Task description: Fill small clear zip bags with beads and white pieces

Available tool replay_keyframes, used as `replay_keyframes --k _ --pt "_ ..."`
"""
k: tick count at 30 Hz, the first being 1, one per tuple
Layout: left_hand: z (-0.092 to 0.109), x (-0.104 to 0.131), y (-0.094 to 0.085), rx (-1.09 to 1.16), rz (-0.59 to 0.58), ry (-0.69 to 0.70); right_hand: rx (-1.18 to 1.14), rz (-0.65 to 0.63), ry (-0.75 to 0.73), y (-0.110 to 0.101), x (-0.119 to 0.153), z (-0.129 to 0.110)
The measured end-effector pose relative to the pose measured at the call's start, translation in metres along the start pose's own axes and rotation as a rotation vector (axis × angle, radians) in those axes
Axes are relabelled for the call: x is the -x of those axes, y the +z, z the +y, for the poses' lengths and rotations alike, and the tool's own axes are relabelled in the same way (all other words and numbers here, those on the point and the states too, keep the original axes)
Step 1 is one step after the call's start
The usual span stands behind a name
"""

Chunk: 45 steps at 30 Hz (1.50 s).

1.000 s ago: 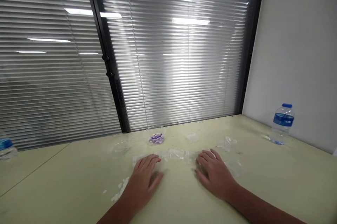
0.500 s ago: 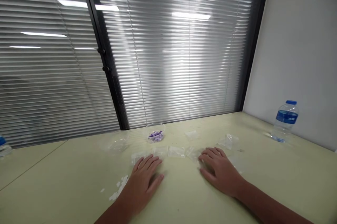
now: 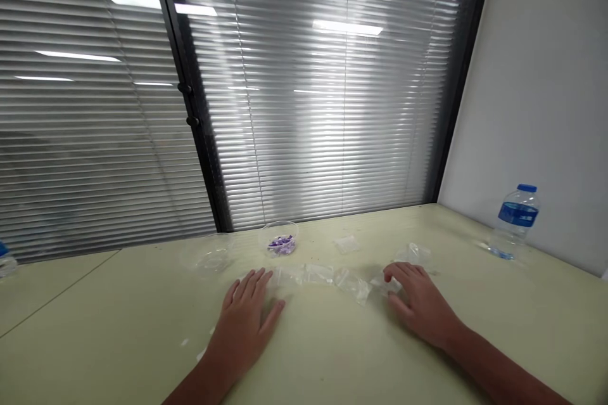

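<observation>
My left hand lies palm down with its fingers stretched forward and the thumb out, holding nothing. Its fingertips are beside the left end of a row of small clear plastic bags. My right hand is farther right, fingers slightly curled and apart from the thumb. Its fingertips are at another clear plastic bag, partly hidden by the hand; I see no grip on it. A crumpled clear bag lies between the hands. Small white pieces show beside my left wrist, mostly covered by it.
Behind the row stands a clear round dish with purple bits inside. To its left is another clear container. More clear plastic lies at the back and right. A water bottle stands near the wall; another bottle is cut off at left.
My left hand has slid left, covering most of the white pieces. My right hand has moved right, uncovering the crumpled bag between the hands.
</observation>
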<state>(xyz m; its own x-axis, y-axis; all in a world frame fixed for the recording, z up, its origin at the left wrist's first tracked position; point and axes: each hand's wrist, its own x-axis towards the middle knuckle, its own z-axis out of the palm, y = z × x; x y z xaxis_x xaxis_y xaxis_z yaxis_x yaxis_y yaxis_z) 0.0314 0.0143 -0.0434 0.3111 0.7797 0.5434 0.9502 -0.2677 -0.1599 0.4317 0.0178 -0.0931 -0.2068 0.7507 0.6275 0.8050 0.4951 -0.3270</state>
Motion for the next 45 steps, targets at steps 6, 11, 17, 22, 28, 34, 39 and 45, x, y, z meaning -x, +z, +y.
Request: replay_keyframes --k 6,11,17,22,28,34,39,45 --pt "-0.007 0.001 -0.001 -0.028 -0.02 -0.07 0.027 -0.089 -0.032 -0.004 0.015 0.015" --pt "-0.006 0.005 -0.002 -0.035 0.0 -0.045 0.069 -0.065 -0.049 -0.006 0.023 0.007" --pt "-0.008 0.0 -0.002 0.023 -0.03 0.112 0.064 -0.091 -0.084 -0.009 0.03 0.002" --pt "-0.003 -0.009 -0.004 0.083 -0.16 0.237 0.029 -0.053 -0.046 -0.004 0.032 0.004" --pt "-0.005 -0.008 -0.001 0.104 -0.167 0.252 0.02 -0.089 -0.041 -0.002 0.037 0.003" --pt "-0.002 -0.007 -0.003 0.115 -0.104 0.254 0.064 -0.068 -0.036 -0.004 0.047 -0.003" --pt "-0.002 -0.007 -0.009 0.056 0.016 0.086 0.078 -0.06 -0.065 -0.006 0.052 -0.008" --pt "-0.028 0.003 -0.012 -0.011 0.045 -0.002 0.022 -0.146 -0.091 -0.015 0.05 -0.017"
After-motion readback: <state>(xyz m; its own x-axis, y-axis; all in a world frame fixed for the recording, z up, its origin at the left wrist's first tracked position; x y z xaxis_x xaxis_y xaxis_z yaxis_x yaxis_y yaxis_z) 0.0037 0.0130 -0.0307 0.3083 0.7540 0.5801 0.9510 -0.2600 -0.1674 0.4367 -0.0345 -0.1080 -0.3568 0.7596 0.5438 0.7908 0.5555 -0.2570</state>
